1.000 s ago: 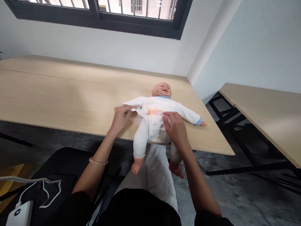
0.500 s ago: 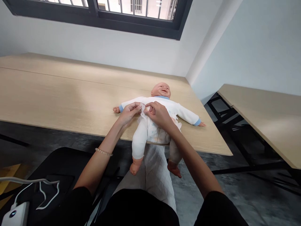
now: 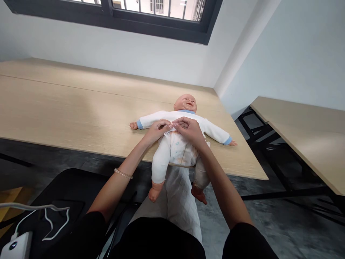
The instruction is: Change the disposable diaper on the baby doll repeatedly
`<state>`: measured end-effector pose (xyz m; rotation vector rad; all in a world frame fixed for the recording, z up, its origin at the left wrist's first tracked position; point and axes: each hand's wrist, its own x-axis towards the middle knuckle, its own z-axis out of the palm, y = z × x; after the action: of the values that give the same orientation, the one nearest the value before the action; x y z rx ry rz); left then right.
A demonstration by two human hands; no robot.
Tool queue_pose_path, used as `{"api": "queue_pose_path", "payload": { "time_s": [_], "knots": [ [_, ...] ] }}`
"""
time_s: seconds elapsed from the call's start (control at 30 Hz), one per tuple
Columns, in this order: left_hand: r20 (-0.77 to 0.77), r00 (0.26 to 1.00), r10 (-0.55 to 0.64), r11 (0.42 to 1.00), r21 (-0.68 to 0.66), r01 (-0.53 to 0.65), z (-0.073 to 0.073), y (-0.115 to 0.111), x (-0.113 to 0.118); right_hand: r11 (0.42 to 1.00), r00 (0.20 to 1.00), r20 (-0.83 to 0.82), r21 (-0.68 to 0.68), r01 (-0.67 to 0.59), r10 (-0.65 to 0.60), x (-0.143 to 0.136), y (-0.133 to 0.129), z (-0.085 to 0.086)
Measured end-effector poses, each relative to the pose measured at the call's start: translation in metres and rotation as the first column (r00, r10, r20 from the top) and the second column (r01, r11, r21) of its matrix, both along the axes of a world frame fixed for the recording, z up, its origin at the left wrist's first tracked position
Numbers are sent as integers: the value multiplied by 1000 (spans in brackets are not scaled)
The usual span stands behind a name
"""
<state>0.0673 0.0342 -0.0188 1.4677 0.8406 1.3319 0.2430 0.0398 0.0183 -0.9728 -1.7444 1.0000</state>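
A baby doll [image 3: 185, 103] lies on its back on the wooden table, its legs hanging over the front edge. It wears a white top [image 3: 215, 130] with blue cuffs and collar, and a patterned diaper [image 3: 180, 149] around its hips. My left hand [image 3: 159, 130] and my right hand [image 3: 189, 130] meet over the doll's waist, with the fingertips of both pinched together close to each other. Each hand seems to grip the diaper's upper edge, though the fingers hide most of it.
The wooden table [image 3: 67, 108] runs left along the wall beneath a window. A second table [image 3: 304, 133] stands at the right. At the lower left, a white device [image 3: 17, 246] with a cable [image 3: 32, 207] rests on a black chair [image 3: 72, 183].
Both hands have shifted right, toward the middle of the doll's waist. The white diaper edge pulled up at the doll's side now lies across its front, beneath my fingers.
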Motion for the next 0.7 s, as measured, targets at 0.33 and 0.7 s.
{"api": "queue_pose_path", "payload": {
  "time_s": [0.33,0.7],
  "knots": [
    [-198,972,124,990,85,-109,1,-11,2,985,986,1,-28,168,-168,4,-12,3],
    [-292,949,121,989,119,-89,4,-17,-1,940,931,144,108,323,-336,5,-27,5]
  ]
}}
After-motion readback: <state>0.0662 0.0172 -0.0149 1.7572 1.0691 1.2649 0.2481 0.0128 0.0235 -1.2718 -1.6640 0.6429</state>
